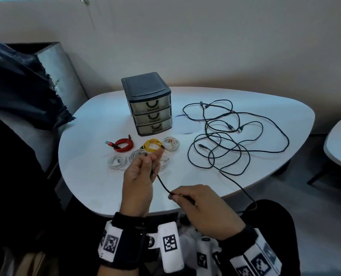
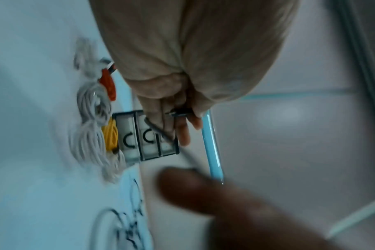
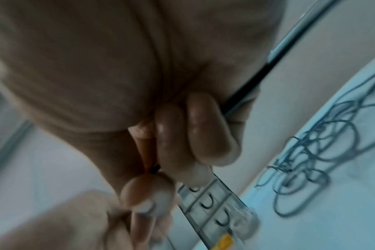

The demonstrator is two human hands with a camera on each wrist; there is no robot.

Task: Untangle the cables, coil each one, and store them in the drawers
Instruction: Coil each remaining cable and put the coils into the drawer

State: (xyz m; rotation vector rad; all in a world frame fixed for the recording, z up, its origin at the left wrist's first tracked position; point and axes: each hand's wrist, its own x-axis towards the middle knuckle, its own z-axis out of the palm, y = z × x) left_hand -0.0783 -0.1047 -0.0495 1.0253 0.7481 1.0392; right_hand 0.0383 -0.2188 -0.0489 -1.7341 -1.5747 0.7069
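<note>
On a rounded white desk point(image 1: 245, 100), a dark-framed three-drawer plastic organiser point(image 1: 148, 104) stands shut beside tangled black cables point(image 1: 235, 136); five coiled cables point(image 1: 141, 149) lie before it. Left hand point(image 1: 139, 180) and right hand point(image 1: 203, 208) each pinch one black cable point(image 1: 163, 186). No legible writing.

I am seeing a black cable point(image 1: 221, 136) lying tangled on the white table point(image 1: 90, 182), red point(image 1: 124, 144), yellow point(image 1: 152, 145) and white coils point(image 1: 117, 161) showing beside the dark-framed, translucent drawers point(image 1: 149, 114).
</note>
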